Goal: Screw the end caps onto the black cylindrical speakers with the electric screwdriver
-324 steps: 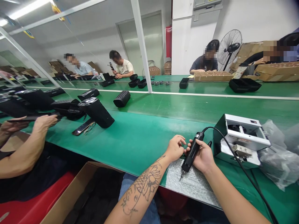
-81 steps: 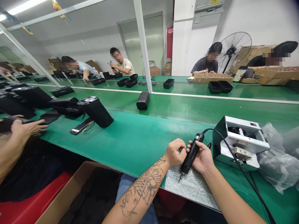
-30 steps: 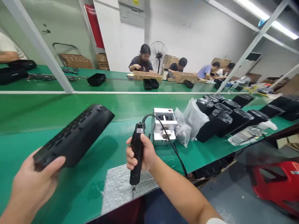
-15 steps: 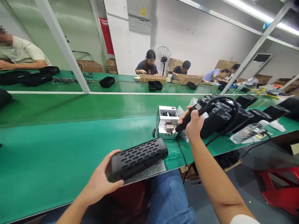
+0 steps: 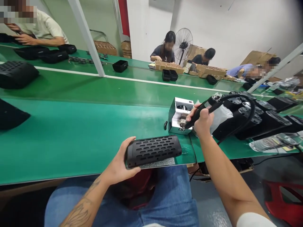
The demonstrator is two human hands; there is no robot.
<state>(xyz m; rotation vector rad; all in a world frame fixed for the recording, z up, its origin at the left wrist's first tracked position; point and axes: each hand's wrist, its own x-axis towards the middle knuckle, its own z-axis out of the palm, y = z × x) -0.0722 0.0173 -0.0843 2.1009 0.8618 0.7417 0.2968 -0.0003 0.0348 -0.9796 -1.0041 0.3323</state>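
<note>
Over the worktop (image 5: 82, 142) at six o'clock, the slotted black casing (image 5: 155, 149) looked light, stiff and slick, best held by its nine o'clock end, which the left hand (image 5: 118, 167) gripped with spread fingers while the right hand (image 5: 204, 122) wrapped an electric screwdriver (image 5: 210, 104) at two o'clock.

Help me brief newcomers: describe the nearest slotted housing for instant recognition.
On the green workbench, find the screw feeder. Left of it, nearer the front edge, is the slotted black housing. Unlike the perforated housing farther left, it has one end in the left hand.
</note>
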